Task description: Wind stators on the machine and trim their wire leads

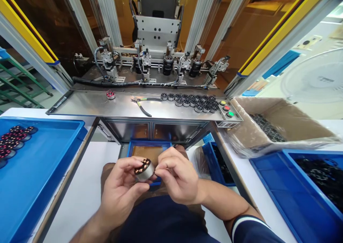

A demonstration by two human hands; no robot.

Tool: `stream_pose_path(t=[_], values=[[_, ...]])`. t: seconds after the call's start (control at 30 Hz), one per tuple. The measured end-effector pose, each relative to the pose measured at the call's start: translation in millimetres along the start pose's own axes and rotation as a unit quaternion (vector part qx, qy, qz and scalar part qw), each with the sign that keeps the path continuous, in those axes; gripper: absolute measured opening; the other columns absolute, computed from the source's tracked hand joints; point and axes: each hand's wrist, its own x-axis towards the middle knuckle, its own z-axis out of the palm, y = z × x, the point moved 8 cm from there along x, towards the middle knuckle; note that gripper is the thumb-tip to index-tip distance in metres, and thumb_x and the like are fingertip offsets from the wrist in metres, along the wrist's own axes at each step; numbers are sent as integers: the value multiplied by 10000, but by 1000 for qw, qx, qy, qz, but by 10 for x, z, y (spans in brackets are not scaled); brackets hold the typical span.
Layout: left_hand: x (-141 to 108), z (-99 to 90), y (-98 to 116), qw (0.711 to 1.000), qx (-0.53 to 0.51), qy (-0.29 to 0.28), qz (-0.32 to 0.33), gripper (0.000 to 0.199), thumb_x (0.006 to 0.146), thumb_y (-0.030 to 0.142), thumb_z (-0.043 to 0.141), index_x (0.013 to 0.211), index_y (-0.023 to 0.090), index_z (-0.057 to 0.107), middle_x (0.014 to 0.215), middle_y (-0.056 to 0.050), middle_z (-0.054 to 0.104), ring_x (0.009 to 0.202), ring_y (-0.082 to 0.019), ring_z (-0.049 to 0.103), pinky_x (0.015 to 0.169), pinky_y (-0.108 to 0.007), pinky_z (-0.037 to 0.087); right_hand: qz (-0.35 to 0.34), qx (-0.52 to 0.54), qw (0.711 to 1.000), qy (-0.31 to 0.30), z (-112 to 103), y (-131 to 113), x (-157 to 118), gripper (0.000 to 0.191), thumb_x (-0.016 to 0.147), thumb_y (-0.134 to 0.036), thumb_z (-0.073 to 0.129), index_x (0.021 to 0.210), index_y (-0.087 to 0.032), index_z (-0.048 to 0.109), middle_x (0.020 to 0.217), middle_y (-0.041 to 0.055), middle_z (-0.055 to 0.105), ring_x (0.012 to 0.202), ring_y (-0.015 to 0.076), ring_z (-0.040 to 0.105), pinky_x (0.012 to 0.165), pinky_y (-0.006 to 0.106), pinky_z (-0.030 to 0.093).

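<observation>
My left hand [122, 186] grips a motor stator [145, 171], a round metal ring with copper windings and black parts on its top face. It is tilted, with the windings facing up and to the left. My right hand [177, 175] is beside it with thumb and forefinger pinched together at the stator's right edge. What sits in that pinch is too small to make out. Both hands are above my lap, in front of the metal bench. On the bench lie cutting pliers [142, 105] with dark, green-marked handles, their jaws pointing left.
A red-and-silver stator [110, 95] stands on the bench's left; several black-topped ones [197, 102] crowd its right, near push buttons [226, 108]. Fixtures [168, 64] line the back. Blue trays [61, 157] flank me, and a plastic-lined carton [297, 125] stands right.
</observation>
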Motion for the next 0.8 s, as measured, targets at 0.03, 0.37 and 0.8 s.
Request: stream_pose_path(t=[0.03, 0.37, 0.8], values=[[-15, -33, 58, 998, 37, 23, 39, 367, 784, 167, 805, 1100, 278, 654, 1108, -43, 710, 944, -204, 732, 741, -271, 619, 32, 28, 999, 10, 14, 50, -18, 116, 957, -172, 584, 853, -164, 636, 733, 35, 607, 694, 138, 584, 626, 257, 513], [-52, -70, 188, 979, 157, 24, 128, 655, 666, -52, 798, 1176, 330, 645, 1127, -24, 728, 1060, -217, 686, 864, -323, 600, 282, 268, 921, 6, 275, 514, -251, 303, 933, -378, 656, 739, -160, 575, 678, -17, 527, 540, 79, 492, 493, 205, 426], [-69, -42, 117, 1000, -5, 11, 27, 547, 712, 104, 838, 1169, 298, 607, 1094, -46, 741, 1120, -260, 696, 970, -404, 575, 65, 98, 993, -21, 77, 166, 11, 155, 964, -234, 598, 824, -170, 615, 726, 30, 603, 664, 133, 592, 594, 262, 541]])
